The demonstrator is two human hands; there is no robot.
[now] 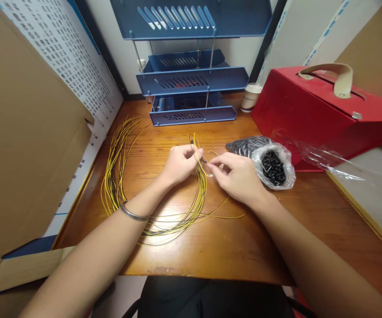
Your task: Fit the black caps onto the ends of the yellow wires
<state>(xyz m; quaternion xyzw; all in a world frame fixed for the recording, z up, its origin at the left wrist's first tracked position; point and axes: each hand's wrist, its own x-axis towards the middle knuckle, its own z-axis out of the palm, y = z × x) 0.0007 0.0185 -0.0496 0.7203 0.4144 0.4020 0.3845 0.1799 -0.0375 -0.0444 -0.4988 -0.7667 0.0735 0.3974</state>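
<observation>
My left hand (180, 163) is closed in a pinch on thin yellow and black wire (196, 140), whose ends loop up above the fingers. Opposite it, my right hand (239, 176) pinches a small dark piece (204, 160), which looks like a short black sleeve, between thumb and forefinger. The fingertips of both hands are close together, and how the piece sits on the wire is too small to tell. Under and beside my left arm, a loose bundle of yellow and black wires (199, 198) lies on the table, partly hidden by that arm.
Right of my right hand, an open plastic bag (290, 174) holds many small black pieces (273, 168). Behind stand a red box (303, 115) with a beige handle, a paper cup (251, 97) and a blue tiered tray (191, 81). Cardboard (28, 132) borders the left side.
</observation>
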